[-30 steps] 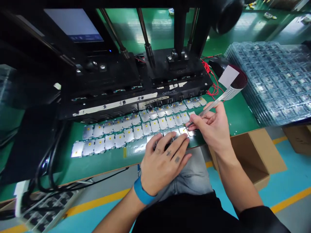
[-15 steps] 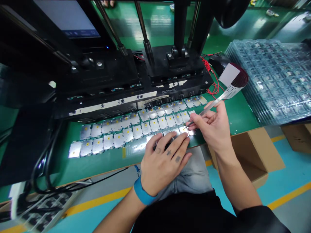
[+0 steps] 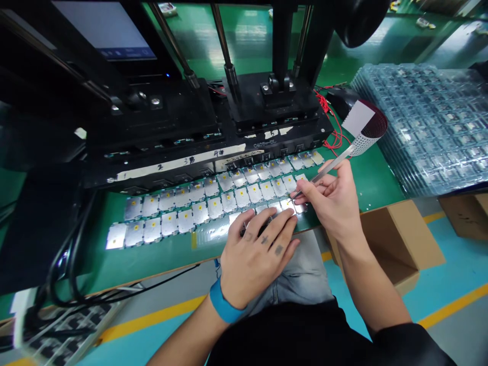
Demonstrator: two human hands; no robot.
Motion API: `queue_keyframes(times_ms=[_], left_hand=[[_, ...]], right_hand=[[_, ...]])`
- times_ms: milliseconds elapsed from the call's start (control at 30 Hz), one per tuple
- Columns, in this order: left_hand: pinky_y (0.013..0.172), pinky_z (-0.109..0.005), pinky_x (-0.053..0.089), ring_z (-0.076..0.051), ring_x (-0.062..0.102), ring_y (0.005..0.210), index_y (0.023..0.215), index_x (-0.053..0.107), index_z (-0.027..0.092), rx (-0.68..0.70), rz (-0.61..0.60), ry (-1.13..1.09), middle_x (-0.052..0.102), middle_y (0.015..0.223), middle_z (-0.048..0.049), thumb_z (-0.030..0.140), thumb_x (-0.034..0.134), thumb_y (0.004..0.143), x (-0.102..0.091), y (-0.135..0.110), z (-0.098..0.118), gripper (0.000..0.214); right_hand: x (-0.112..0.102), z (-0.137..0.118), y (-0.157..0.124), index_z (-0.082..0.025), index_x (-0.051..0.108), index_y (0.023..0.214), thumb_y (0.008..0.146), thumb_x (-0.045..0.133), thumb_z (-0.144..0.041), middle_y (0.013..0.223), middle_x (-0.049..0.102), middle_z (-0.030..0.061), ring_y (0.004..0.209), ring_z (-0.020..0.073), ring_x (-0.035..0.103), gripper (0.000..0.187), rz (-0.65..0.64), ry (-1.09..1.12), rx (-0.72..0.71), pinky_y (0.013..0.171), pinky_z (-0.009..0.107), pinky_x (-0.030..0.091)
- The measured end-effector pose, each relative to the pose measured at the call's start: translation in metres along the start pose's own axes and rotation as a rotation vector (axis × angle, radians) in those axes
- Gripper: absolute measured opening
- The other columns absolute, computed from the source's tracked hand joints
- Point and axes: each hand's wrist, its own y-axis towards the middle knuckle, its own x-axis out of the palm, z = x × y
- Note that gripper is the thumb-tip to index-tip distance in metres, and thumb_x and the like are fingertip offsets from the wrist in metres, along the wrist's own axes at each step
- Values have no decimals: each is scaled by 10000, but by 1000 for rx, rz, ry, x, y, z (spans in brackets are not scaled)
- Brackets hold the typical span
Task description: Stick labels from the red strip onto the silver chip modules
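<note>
**Electronics assembly workshop on a factory floor**

A green anti-static bench mat (image 3: pixel 366 178) carries a black press fixture (image 3: pixel 278 107) and rows of yellow-dotted metal parts (image 3: pixel 215 207), beside stacks of clear plastic trays (image 3: pixel 430 127); a blue wristband (image 3: pixel 224 302), a cardboard box (image 3: pixel 385 249) and a yellow-striped teal floor (image 3: pixel 453 269) show below.

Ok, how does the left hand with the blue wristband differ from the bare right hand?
The left hand wears a blue wristband; the right hand has none. The left rests fingers-down on the silver square plates; the right pinches slim metal tweezers. Both are ungloved, over the same rows.
</note>
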Motion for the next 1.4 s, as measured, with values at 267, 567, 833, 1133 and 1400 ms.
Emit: queue_keyframes(times_ms=[267,567,833,1133,1400], left_hand=[[1051,-448,363,-243,624,1118,1222,669,196,-10,-4,-9,743,1231,4,301,607,978,-1,0,0,274],[1025,-447,375,-257,625,1100,1215,660,181,29,8,-5,759,1176,-40,269,592,978,-6,3,-3,261],[1120,-535,309,-309,540,1289,1292,625,215,-29,-93,-147,671,1353,-73,292,627,959,-13,5,7,342],[1220,-541,150,-292,493,1327,1279,640,215,48,-74,-75,637,1406,-45,413,571,983,31,40,47,363],[1234,-536,150,-296,507,1310,1298,637,197,26,-120,-11,629,1414,-47,471,510,1001,35,41,49,423]], right_hand=[[2,1,-5,-303,333,980,826,772,-419,789,708,-42,677,206,759,480,86,86,-106,611,341,670],[-58,-9,11,-297,356,960,840,794,-351,807,723,-90,676,146,750,457,154,100,-406,638,287,660],[-83,21,34,-292,360,958,795,815,-413,718,719,-90,651,165,758,498,92,58,-268,567,279,661],[-79,18,25,-305,378,994,842,772,-369,756,704,-58,711,194,767,427,65,30,-190,626,329,680],[-82,19,21,-318,385,1035,871,740,-341,781,709,-44,710,214,763,392,50,-23,-166,658,392,677]])
